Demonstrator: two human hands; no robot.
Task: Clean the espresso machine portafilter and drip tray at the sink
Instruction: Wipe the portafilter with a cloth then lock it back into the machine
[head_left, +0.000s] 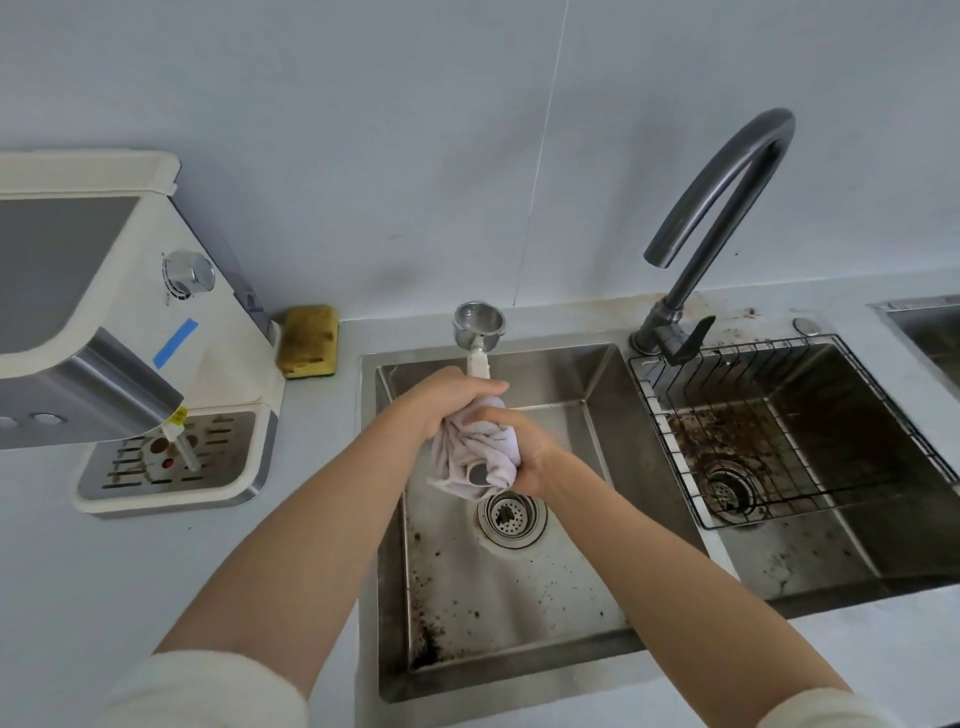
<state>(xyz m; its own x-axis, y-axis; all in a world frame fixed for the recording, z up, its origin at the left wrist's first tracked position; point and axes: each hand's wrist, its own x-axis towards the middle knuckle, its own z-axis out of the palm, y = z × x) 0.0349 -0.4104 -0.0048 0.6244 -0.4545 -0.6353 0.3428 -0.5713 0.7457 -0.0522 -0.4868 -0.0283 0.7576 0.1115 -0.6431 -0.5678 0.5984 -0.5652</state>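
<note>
While both hands worked over the left sink (597, 374), the step in hand appeared to be wiping down the portafilter (479, 325) with a cloth (475, 452), not rinsing it: no water ran from the tap (727, 176), whose spout stood over the divider toward the right basin. The portafilter was held above the sink, basket end pointing away from the person and open side up, its pale handle running back into the hands. The left hand (449, 400) was clenched around the handle and the upper fold of the cloth; the right hand (524, 452) was clenched on the bunched cloth lower down, where a round dark end of the handle showed through. Coffee grounds lay scattered on the sink floor around the drain (511, 519). The drip tray (171, 462) remained seated under the machine (104, 322) on the table, well apart from the sink, its grille stained; that half of the task looked untouched. In my judgement the next move called for finishing the handle, setting the portafilter down, then freeing a hand to draw the tray out level, since it may hold liquid. A sponge (310, 340) stood against the wall beside the machine.
</note>
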